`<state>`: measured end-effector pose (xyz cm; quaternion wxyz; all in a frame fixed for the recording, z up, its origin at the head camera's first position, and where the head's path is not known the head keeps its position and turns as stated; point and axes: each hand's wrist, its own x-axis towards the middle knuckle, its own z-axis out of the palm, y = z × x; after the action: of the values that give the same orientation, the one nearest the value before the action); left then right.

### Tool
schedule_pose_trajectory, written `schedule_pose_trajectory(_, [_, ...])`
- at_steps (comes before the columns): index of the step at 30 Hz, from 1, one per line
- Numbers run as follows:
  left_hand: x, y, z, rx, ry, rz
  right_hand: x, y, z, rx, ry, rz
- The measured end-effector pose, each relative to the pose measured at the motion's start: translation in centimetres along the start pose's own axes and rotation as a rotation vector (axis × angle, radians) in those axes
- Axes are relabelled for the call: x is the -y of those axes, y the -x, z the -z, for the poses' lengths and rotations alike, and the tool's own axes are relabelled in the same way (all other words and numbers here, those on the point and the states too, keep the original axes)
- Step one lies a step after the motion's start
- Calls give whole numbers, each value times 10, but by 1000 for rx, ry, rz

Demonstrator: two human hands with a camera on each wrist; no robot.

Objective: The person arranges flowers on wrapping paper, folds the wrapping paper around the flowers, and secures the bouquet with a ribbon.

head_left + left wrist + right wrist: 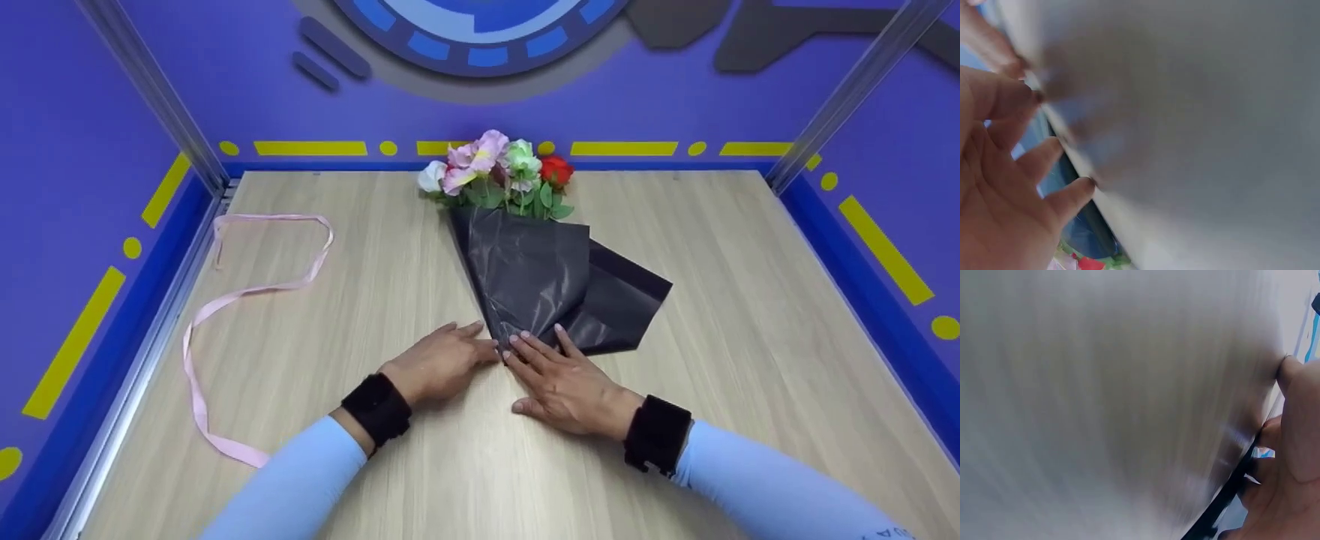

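A bouquet of artificial flowers (487, 161), pink, white, green and red, lies with its stems hidden in black wrapping paper (525, 255). The paper's left side is folded over into a cone that narrows toward me. At its pointed lower end, my right hand (574, 390) rests palm down, fingers extended over the paper. My left hand (442, 364) is just left of that tip; its index finger reaches the paper's edge and its other fingertips touch the table. In the left wrist view, the fingers (1072, 199) of that hand are spread, with nothing held between them.
A long pink ribbon (191, 360) curves loosely over the left of the wooden table (750, 360). An unfolded flap of black paper (619, 300) extends to the right. Blue-purple panels (825, 105) with metal posts enclose the table's back and sides.
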<state>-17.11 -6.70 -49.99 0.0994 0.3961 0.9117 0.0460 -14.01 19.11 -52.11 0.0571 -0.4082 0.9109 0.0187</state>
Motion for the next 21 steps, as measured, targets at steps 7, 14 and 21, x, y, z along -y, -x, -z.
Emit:
schedule_pose_trajectory(7, [-10, -9, -9, 66, -137, 79, 5, -5, -3, 20, 65, 16])
schedule_pose_trajectory(14, [1, -7, -5, 112, -193, 24, 9, -7, -2, 10, 103, 43])
schedule_pose_trajectory(21, [22, -5, -1, 133, -231, -17, 9, -9, 1, 23, 64, 36])
